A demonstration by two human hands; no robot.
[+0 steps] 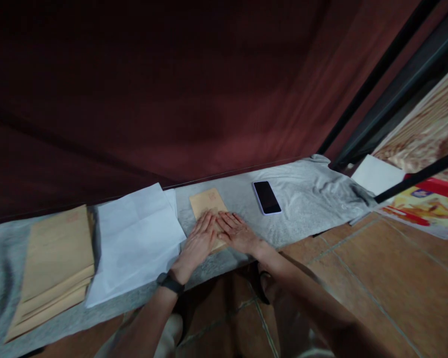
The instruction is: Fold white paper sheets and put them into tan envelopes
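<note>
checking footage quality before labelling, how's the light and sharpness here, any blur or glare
Head view: dim overall, the dark red curtain sinking nearly to black at upper left; head view: white paper is brightest, phone shows no strong glare; head view: left hand and right hand slightly soft but readable, the small envelope's red print illegible.

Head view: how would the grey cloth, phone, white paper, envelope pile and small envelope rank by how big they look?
1. Grey cloth
2. White paper and envelope pile, too alike to rank
3. Small envelope, partly covered by the left hand and right hand
4. Phone
</note>
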